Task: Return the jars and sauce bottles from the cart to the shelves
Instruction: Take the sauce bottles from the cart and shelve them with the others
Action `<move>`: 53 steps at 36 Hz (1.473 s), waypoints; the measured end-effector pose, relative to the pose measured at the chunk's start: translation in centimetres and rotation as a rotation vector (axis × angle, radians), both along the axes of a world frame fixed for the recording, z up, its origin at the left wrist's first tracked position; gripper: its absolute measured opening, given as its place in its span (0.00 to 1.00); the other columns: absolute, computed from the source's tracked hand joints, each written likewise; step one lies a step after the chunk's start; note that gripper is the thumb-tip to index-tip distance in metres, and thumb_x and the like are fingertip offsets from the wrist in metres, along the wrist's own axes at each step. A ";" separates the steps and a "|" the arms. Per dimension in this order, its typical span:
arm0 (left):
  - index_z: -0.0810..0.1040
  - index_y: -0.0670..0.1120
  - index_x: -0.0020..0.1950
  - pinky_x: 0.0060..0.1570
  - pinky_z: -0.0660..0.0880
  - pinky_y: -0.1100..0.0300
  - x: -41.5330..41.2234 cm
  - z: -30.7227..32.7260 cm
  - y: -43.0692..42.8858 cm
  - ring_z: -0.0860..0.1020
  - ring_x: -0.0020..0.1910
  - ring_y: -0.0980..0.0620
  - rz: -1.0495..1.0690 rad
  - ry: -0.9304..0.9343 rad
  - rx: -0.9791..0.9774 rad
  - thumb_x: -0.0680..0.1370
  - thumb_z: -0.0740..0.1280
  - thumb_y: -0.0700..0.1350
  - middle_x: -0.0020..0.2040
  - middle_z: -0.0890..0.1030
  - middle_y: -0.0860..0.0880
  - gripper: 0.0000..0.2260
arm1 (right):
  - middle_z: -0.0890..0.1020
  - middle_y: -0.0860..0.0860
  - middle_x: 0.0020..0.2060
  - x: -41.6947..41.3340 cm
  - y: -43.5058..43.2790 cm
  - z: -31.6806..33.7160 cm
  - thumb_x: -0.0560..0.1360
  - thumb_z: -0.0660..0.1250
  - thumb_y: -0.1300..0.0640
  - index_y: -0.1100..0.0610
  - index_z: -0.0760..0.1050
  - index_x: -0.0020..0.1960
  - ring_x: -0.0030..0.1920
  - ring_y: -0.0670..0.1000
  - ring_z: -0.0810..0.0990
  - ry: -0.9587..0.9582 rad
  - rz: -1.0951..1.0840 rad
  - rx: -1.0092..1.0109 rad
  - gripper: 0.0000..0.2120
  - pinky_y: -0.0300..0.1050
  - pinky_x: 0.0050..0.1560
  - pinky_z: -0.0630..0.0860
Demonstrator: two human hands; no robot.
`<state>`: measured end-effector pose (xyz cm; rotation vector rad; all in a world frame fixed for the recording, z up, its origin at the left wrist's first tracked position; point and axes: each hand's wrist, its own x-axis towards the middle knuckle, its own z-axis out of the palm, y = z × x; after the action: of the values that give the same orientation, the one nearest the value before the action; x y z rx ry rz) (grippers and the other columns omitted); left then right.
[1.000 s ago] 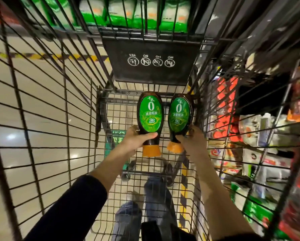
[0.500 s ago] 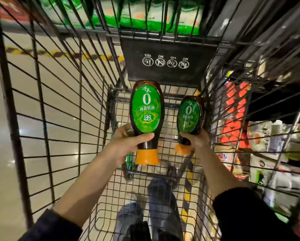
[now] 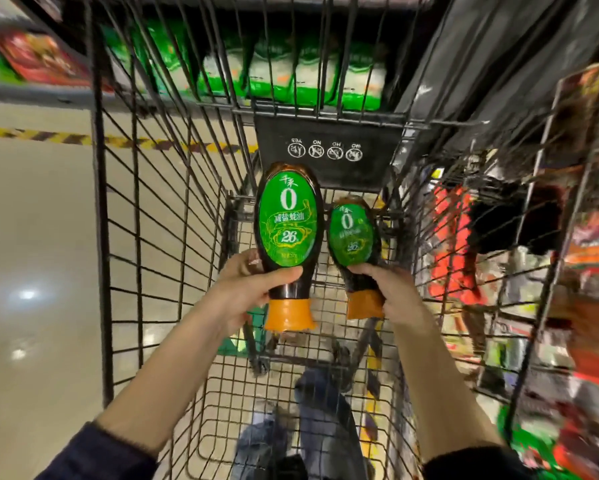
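Bottles of sauce, two alike, are both held up inside the cart, clear of its wire bottom. At far left, pale floor shows through the cart's left wall.

The left hand grips the left bottle low on its dark waist. The thumb lies across the front just under the green label and the fingers curl behind. Its orange cap points down, towards the person. Taking it at the narrow part likely gives a surer hold than the wide body would. This bottle stands higher and nearer the camera, about mid-cart.

Close on its right is the right bottle, lower and nearer the cart's right wall, its top leaning slightly left. Whether the two touch I cannot tell. The right hand wraps this bottle's waist from the right, fingers over the front just above the cap. One bottle per hand looks like a way to carry both out in a single trip.

Behind them a black panel with printed icons hangs at the cart's far end. Past it is a shelf of green-and-white packs. Through the right wall, blurred shelves hold red and orange goods.

Neither bottle is shelved yet, so I judge the step to be lifting them out.
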<state>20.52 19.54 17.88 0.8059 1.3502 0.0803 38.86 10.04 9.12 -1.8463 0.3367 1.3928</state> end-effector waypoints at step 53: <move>0.77 0.42 0.56 0.39 0.78 0.68 -15.2 39.3 -44.1 0.83 0.42 0.58 -1.277 -1.247 0.251 0.64 0.75 0.29 0.46 0.86 0.50 0.22 | 0.86 0.53 0.43 -43.0 -54.7 47.0 0.35 0.84 0.49 0.62 0.77 0.52 0.42 0.49 0.85 -1.205 -1.141 0.735 0.47 0.38 0.33 0.79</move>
<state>5.27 -24.56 57.23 1.3556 -0.4619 -0.2335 -4.18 -44.65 56.14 -1.1608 0.1326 -0.4146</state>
